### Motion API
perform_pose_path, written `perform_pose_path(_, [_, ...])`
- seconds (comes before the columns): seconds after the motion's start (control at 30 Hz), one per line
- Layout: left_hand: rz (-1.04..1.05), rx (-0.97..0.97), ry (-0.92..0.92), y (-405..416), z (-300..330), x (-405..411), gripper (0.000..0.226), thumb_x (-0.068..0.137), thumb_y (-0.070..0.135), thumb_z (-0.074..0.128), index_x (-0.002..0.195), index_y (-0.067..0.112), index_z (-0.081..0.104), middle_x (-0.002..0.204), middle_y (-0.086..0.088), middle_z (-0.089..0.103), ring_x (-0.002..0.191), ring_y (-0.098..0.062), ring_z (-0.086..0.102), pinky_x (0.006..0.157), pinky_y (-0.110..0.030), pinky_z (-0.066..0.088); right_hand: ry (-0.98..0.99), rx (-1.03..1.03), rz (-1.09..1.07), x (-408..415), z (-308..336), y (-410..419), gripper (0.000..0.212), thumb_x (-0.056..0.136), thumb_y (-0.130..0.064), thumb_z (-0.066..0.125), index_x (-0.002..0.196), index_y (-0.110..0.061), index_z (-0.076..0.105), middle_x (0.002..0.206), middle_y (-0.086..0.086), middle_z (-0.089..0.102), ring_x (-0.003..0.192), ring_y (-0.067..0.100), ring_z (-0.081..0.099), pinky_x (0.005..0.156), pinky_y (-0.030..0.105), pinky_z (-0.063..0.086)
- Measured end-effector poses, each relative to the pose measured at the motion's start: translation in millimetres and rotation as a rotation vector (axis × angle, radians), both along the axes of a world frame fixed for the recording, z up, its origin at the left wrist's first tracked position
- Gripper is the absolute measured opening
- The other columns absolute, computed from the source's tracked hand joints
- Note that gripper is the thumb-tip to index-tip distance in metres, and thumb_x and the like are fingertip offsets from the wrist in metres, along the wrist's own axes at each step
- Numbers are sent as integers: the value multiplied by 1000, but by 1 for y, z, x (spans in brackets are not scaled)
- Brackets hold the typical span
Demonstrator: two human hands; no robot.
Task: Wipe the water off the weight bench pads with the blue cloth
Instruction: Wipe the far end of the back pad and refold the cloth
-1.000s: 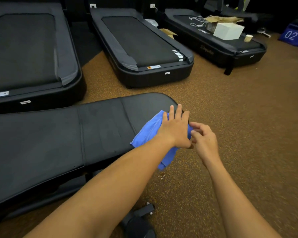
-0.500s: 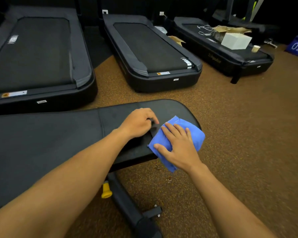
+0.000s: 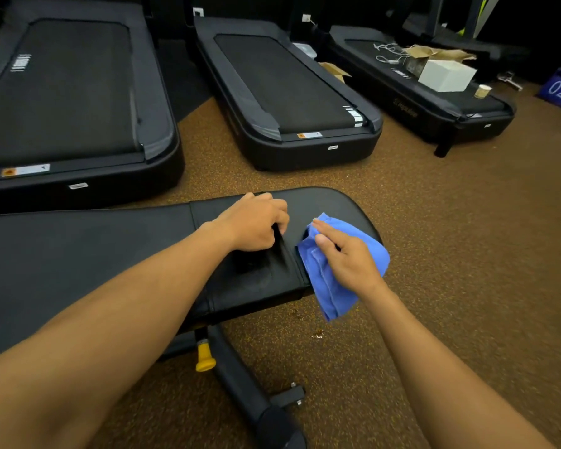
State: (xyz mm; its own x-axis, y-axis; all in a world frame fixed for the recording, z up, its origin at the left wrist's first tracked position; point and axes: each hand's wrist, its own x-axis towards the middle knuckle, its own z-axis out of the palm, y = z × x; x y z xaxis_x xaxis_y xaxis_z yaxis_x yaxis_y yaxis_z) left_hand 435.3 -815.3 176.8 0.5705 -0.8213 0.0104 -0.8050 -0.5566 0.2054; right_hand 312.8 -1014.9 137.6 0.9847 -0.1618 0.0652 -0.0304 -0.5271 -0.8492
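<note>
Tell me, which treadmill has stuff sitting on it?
The rightmost treadmill: a white box sits on it. The other two belts are bare.

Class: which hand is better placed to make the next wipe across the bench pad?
The right hand: it already presses the blue cloth on the bench pad. The left hand holds no cloth.

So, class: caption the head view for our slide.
Right hand presses blue cloth on bench pad; left hand alongside.
</note>
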Motion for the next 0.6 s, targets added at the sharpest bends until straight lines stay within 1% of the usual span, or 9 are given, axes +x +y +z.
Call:
perform_pose_path(0.07, [-4,4,20,1,0,-2,25,79,8,52,89,29,62,99,14,57,98,-14,51,89,-37,38,-60,-2,-74,-4,3,-5,39,104,-28,54,141,-16,58,151,-5,50,145,6,36,124,38,24])
perform_pose_path(0.1, [5,-9,48,2,0,-2,25,79,7,51,89,28,61,98,13,58,97,-15,54,88,-37,40,-68,-104,-115,-8,2,-7,42,104,-36,51,141,-17,58,153,-4,48,148,10,33,125,42,20])
perform_pose_path(0.17, [21,-48,111,7,1,0,28,78,5,49,88,28,60,97,15,59,96,-17,57,85,-38,45,34,-433,-81,-16,-6,-7,67,96,-61,31,147,-21,51,160,-6,38,153,14,23,124,51,13])
perform_pose_path(0.23, [10,-66,144,10,3,2,30,77,4,48,88,29,61,96,15,59,94,-17,57,85,-41,48,137,-671,25,-20,-17,-4,87,86,-68,8,156,-25,34,167,-9,20,156,13,9,124,53,4])
perform_pose_path(0.33, [-20,-98,154,13,3,5,32,75,3,48,87,29,61,95,15,60,95,-16,58,86,-41,47,116,-735,208,-6,-15,-1,85,86,-66,2,160,-28,23,166,-16,6,155,10,1,124,53,2])
perform_pose_path(0.43, [-33,-145,167,17,3,6,33,75,3,49,83,34,57,89,17,58,95,-14,58,87,-38,47,44,-732,527,16,-5,-4,69,96,-53,12,159,-28,24,162,-23,2,154,7,-4,124,46,-5])
perform_pose_path(0.5, [-37,-182,187,18,2,5,33,74,2,50,82,33,58,87,17,59,95,-13,57,87,-37,47,58,-722,711,35,1,-6,61,99,-40,22,155,-22,38,161,-23,2,152,6,-7,123,44,-8])
perform_pose_path(0.57, [-28,-217,198,17,1,5,29,73,1,51,81,26,61,85,15,59,93,-12,56,86,-35,47,78,-754,799,53,7,-2,51,92,-25,33,133,-13,59,165,-12,9,152,5,-7,123,46,-8])
perform_pose_path(0.6, [-24,-231,199,16,0,5,28,73,0,50,82,23,63,84,14,59,93,-12,55,85,-33,46,70,-768,810,60,7,2,51,85,-22,34,124,-8,64,166,-5,20,153,6,-3,124,47,-9])
